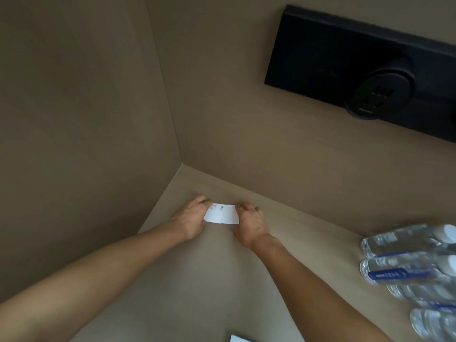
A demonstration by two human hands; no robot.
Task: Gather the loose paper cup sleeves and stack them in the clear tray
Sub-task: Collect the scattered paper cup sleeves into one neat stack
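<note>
One white paper cup sleeve (221, 214), flattened, with small dark print near its left end, is held near the back corner of a light wooden counter (197, 280), between two hands. Its left end is pinched by the fingers of the left hand (192, 218); its right end is gripped by the curled fingers of the right hand (250, 224). Both forearms are extended from the lower edge. Clear water bottles (407, 267) with blue labels are laid at the right. A black wall panel (357, 67) with a round socket is mounted upper right. A pale corner of an unidentified object (238, 338) is seen at the bottom edge.
</note>
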